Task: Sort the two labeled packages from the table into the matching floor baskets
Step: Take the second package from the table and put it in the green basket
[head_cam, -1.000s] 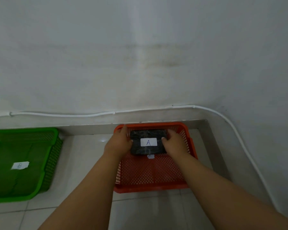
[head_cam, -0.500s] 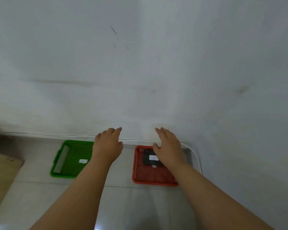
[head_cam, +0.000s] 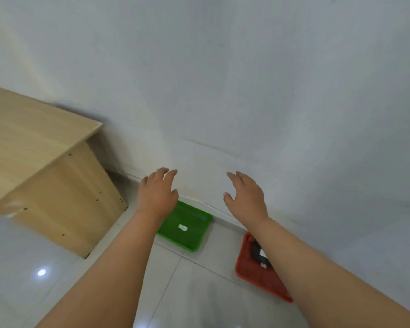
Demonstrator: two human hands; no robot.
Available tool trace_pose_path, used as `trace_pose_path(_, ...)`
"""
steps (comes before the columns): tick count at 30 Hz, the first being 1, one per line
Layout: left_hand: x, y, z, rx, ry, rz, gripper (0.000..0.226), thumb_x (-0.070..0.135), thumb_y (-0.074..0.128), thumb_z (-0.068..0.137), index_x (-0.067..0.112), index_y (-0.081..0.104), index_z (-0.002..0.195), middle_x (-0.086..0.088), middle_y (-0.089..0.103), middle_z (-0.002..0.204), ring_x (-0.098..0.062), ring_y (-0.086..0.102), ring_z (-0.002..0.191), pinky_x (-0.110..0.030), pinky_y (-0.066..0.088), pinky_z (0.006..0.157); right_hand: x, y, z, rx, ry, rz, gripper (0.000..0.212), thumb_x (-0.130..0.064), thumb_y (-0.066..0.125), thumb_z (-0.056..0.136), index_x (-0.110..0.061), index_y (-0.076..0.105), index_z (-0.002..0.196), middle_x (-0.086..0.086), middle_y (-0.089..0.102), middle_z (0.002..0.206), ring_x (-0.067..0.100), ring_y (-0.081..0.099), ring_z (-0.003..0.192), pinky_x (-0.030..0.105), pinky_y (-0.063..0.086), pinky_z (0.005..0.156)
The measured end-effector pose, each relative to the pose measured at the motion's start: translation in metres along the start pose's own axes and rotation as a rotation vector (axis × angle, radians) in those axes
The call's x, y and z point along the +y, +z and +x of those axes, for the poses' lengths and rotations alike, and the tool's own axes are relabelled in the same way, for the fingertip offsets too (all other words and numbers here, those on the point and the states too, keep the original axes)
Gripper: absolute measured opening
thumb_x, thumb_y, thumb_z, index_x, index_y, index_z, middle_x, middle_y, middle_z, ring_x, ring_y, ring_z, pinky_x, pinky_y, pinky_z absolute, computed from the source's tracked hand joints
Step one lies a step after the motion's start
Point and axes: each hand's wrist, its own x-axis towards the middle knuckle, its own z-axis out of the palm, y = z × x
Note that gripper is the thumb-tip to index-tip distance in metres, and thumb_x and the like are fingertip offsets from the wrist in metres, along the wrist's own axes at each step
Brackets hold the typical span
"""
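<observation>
Both hands were empty, fingers spread: left hand (head_cam: 157,194), right hand (head_cam: 246,197). The black package (head_cam: 256,251) lay in the red basket (head_cam: 258,275), partly behind the forearm. The green basket (head_cam: 194,242) held only a white label (head_cam: 182,227), probably.

A light wooden cabinet (head_cam: 57,185) stood at nine o'clock against the white wall (head_cam: 246,79); glossy floor tiles (head_cam: 33,280) caught a lamp's glare.

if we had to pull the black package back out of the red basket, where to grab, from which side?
Judgement: come from above and pinch the black package across its two short ends. It lies flat in the red basket, label up, so the walls block a side approach. The right forearm hides part of it. Both hands are empty.
</observation>
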Motion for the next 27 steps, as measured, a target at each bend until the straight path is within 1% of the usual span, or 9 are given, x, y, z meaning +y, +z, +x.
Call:
trace_pose_path(2, -0.048, -0.016, -0.008, 0.032, -0.029, 0.018, 0.058, 0.025, 0.05, 0.086, 0.023, 0.035, 0.142, -0.006, 0.037, 0.15, -0.026, 0.036, 0.137, -0.049, 0.023, 0.115, -0.042, 0.019, 0.004, -0.007, -0.033, -0.005, 0.059, -0.032, 0.05, 0.093, -0.024, 0.031, 0.148, 0.006, 0.026, 0.159, 0.023, 0.021, 0.147, 0.047, 0.02, 0.119)
trace_pose_path(4, -0.1, -0.031, -0.015, 0.045, -0.055, 0.033, 0.059, 0.026, 0.051, 0.085, 0.023, 0.035, 0.142, -0.006, 0.035, 0.151, -0.025, 0.033, 0.139, -0.051, 0.02, 0.117, -0.087, 0.042, 0.008, -0.02, -0.057, -0.017, 0.059, -0.033, 0.049, 0.093, -0.025, 0.03, 0.148, 0.005, 0.025, 0.159, 0.023, 0.02, 0.147, 0.047, 0.018, 0.119)
trace_pose_path(8, -0.212, -0.066, -0.029, 0.052, -0.08, 0.066, 0.059, 0.027, 0.052, 0.085, 0.023, 0.035, 0.142, -0.006, 0.033, 0.152, -0.026, 0.033, 0.139, -0.052, 0.019, 0.116, -0.182, 0.092, 0.015, -0.017, -0.072, 0.016, 0.06, -0.033, 0.048, 0.093, -0.026, 0.029, 0.149, 0.005, 0.023, 0.16, 0.023, 0.017, 0.148, 0.047, 0.015, 0.12)
trace_pose_path(12, -0.317, -0.101, -0.044, 0.05, -0.121, 0.122, 0.061, 0.027, 0.054, 0.085, 0.023, 0.034, 0.142, -0.006, 0.033, 0.152, -0.026, 0.033, 0.139, -0.053, 0.023, 0.115, -0.277, 0.142, 0.024, -0.004, -0.086, 0.081, 0.06, -0.033, 0.051, 0.091, -0.025, 0.032, 0.148, 0.006, 0.027, 0.158, 0.024, 0.021, 0.147, 0.05, 0.019, 0.118)
trace_pose_path(15, -0.383, -0.117, -0.045, 0.072, -0.138, 0.108, 0.057, 0.025, 0.053, 0.086, 0.023, 0.036, 0.14, -0.005, 0.034, 0.151, -0.025, 0.033, 0.138, -0.052, 0.02, 0.116, -0.339, 0.177, 0.038, -0.024, -0.107, 0.089, 0.059, -0.034, 0.051, 0.091, -0.026, 0.034, 0.147, 0.006, 0.028, 0.158, 0.023, 0.022, 0.146, 0.049, 0.021, 0.118)
trace_pose_path(18, -0.442, -0.121, -0.036, 0.097, -0.183, 0.085, 0.056, 0.025, 0.052, 0.087, 0.024, 0.037, 0.14, -0.005, 0.034, 0.151, -0.024, 0.032, 0.139, -0.05, 0.018, 0.117, -0.394, 0.211, 0.06, -0.04, -0.161, 0.054, 0.059, -0.034, 0.051, 0.091, -0.025, 0.034, 0.147, 0.006, 0.03, 0.157, 0.023, 0.024, 0.145, 0.049, 0.023, 0.116)
trace_pose_path(22, -0.52, -0.125, -0.011, 0.128, -0.226, 0.102, 0.054, 0.026, 0.051, 0.088, 0.024, 0.037, 0.14, -0.004, 0.034, 0.151, -0.023, 0.034, 0.138, -0.048, 0.02, 0.117, -0.458, 0.253, 0.106, -0.05, -0.234, -0.011, 0.06, -0.034, 0.051, 0.091, -0.024, 0.033, 0.147, 0.008, 0.03, 0.156, 0.025, 0.026, 0.144, 0.052, 0.022, 0.116)
trace_pose_path(27, -0.62, -0.139, 0.04, 0.113, -0.245, 0.147, 0.055, 0.027, 0.05, 0.089, 0.026, 0.035, 0.141, -0.001, 0.033, 0.152, -0.02, 0.032, 0.139, -0.049, 0.02, 0.117, -0.535, 0.304, 0.178, -0.073, -0.232, -0.028, 0.061, -0.035, 0.052, 0.09, -0.026, 0.033, 0.147, 0.006, 0.027, 0.157, 0.025, 0.022, 0.146, 0.051, 0.019, 0.117)
